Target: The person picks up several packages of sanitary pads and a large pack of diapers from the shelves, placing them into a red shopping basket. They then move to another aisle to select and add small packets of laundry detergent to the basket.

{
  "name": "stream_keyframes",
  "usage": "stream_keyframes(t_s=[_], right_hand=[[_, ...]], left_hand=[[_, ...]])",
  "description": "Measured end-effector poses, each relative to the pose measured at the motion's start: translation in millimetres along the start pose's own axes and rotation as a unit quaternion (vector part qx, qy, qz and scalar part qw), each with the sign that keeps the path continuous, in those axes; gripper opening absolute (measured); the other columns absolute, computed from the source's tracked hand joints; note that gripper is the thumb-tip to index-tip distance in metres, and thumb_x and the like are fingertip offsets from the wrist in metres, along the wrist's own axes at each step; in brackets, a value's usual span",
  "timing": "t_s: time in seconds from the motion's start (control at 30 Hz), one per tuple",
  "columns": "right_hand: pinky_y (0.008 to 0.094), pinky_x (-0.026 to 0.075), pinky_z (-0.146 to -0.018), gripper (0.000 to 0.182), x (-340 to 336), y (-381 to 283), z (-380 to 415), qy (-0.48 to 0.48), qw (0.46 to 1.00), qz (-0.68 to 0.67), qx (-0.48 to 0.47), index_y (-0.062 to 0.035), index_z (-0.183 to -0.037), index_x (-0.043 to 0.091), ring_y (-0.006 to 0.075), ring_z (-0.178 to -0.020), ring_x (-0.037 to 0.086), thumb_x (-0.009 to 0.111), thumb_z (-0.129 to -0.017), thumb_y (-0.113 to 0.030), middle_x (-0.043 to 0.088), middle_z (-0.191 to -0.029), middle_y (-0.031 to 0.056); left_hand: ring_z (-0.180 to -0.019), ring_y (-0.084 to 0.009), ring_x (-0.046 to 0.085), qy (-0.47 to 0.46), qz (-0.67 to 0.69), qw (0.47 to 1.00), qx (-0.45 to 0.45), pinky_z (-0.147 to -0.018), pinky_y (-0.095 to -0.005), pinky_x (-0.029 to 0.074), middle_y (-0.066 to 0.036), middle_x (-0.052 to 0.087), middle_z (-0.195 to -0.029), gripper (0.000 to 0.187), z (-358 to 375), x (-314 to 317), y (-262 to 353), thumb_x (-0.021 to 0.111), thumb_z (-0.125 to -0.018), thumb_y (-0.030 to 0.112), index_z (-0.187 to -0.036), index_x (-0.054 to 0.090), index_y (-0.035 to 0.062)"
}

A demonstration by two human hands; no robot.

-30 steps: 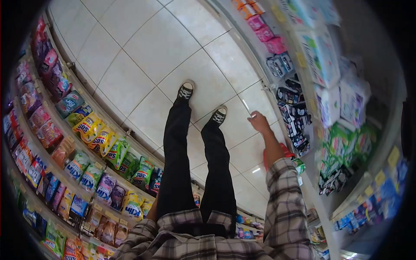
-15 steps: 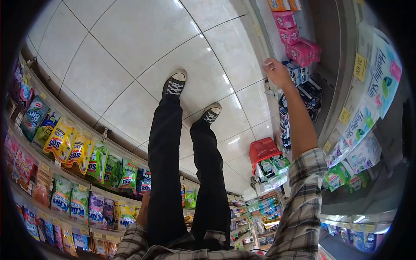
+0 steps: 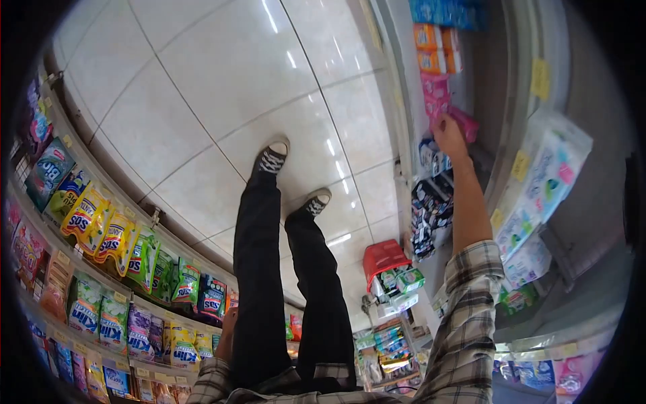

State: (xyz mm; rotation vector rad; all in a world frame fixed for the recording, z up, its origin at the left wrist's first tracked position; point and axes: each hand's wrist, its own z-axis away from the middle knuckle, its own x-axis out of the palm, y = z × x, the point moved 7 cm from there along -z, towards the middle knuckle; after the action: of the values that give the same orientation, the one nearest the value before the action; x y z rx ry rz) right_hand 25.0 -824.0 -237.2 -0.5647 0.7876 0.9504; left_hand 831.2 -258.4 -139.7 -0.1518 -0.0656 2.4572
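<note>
My right hand [image 3: 449, 138] reaches into the shelf on the right. Its fingers are curled against the edge of a small pink pack [image 3: 465, 125], the lowest of a short pink stack [image 3: 436, 86]. Motion blurs the fingertips a little. Dark blue and white packs [image 3: 431, 212] lie on the same shelf, just below my wrist. Low on the left, my left hand [image 3: 227, 333] hangs beside my thigh, close to the shelf of pouches. My leg hides most of its fingers.
On the tiled floor [image 3: 202, 87] stands a red basket [image 3: 385, 259] holding green and white packs. Left shelves carry yellow pouches [image 3: 87, 219] and green pouches [image 3: 142, 259]. Orange packs [image 3: 429, 48] sit beyond the pink ones. A white tissue pack [image 3: 548, 168] overhangs the upper right shelf.
My right hand has moved from the shelf's front edge inward to the pink packs. The view has shifted, so the basket and shoes appear lower. My left hand stays beside my leg.
</note>
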Motion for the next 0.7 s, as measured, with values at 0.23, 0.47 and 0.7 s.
stream_keyframes(t_s=[0.23,0.47,0.7], right_hand=[[0.0431,0.048,-0.084,0.029,-80.4,-154.3,-61.2,0.017,0.999,0.003,-0.052,-0.003,-0.098,0.062,0.0384,-0.095,0.061,0.066,-0.077,-0.022,0.064,-0.098,0.0219],[0.0418,0.044,-0.092,0.055,-135.8,-196.2,-169.6,0.244,0.963,0.082,-0.077,-0.0015,-0.116,0.053,0.0358,-0.111,0.054,0.072,-0.073,-0.03,0.057,-0.119,0.0199],[0.0451,0.04,-0.099,0.08,-158.6,-192.4,-258.2,0.22,0.968,0.107,0.045,-0.0012,-0.127,0.046,0.0353,-0.119,0.049,0.08,-0.064,-0.037,0.052,-0.126,0.0216]], left_hand=[[-0.096,-0.0205,0.061,-0.019,0.269,0.963,0.008,-0.08,-0.0315,0.05,-0.014,0.064,-0.1,0.036,69.5,-42.9,231.2,0.051,-0.094,0.028,-0.115,0.056,-0.0016],[-0.09,-0.0181,0.06,-0.026,0.172,0.984,0.031,-0.077,-0.0297,0.05,-0.012,0.063,-0.097,0.032,90.2,22.5,201.4,0.051,-0.094,0.026,-0.111,0.056,0.0001],[-0.089,-0.0177,0.06,-0.051,0.258,0.96,-0.095,-0.076,-0.0294,0.05,-0.012,0.063,-0.097,0.031,187.2,45.8,232.1,0.051,-0.094,0.026,-0.111,0.056,0.0004]])
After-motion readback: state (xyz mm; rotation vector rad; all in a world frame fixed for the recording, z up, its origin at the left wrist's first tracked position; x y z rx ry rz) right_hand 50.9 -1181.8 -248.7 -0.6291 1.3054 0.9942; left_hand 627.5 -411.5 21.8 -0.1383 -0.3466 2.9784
